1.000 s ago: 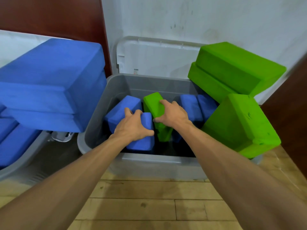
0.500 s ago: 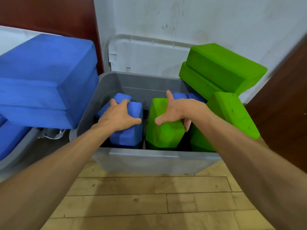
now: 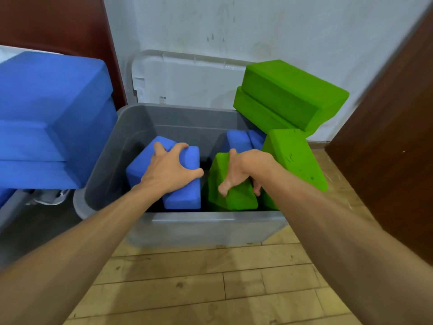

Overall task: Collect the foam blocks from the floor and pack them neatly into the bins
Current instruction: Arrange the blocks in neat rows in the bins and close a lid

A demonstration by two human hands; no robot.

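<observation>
The likeliest trouble is jamming. The green block (image 3: pixel 236 200) sits tilted in the bin (image 3: pixel 131 127) with one corner up. Pushed down at that angle, it could wedge against the blue block (image 3: pixel 185 198) beside it or against the bigger green block (image 3: pixel 297 158) leaning over the bin's right edge. That leaning block looks poorly supported (as do the two stacked green blocks (image 3: pixel 293 95) perched at the back right corner). A nudge from the right forearm might tip them out onto the wooden floor (image 3: pixel 210 289).

The blue block and the tilted green one stand near the bin's front edge, side by side with a dark gap between them. The left hand (image 3: pixel 168 172) lies on top of the blue block and grips it, fingers curled over its far edge and thumb hooked on its right side. The right hand (image 3: pixel 243 172) clasps the green block from above, thumb on the near face and fingers wrapped round the right side. More small blue blocks (image 3: pixel 236 140) lie toward the back edge.
</observation>
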